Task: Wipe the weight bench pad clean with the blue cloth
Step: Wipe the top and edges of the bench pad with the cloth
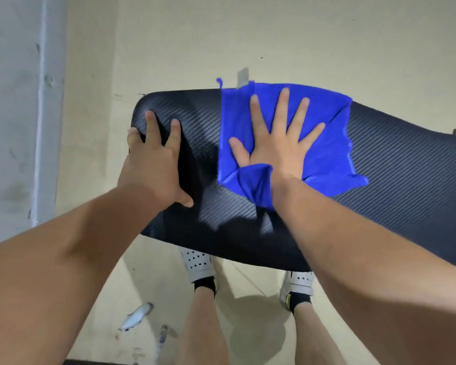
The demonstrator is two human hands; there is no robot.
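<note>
Right hand [274, 146] presses blue cloth [327, 156] onto pad [406, 177]

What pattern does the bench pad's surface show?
The bench pad is black with a fine diagonal carbon-fibre-style weave, clearest in the head view right of the blue cloth.

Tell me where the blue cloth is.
Head view: the blue cloth lies spread on the bench pad under the flat right hand, just right of the left hand.

One blue cloth [324, 143], one padded counter [406, 175]. Two hands: left hand [153, 164], right hand [277, 143]. Two shoes, lower centre: left shoe [198, 262], right shoe [298, 283]. Two litter scraps, lower left: larger scrap [137, 316], smaller scrap [163, 335].
</note>
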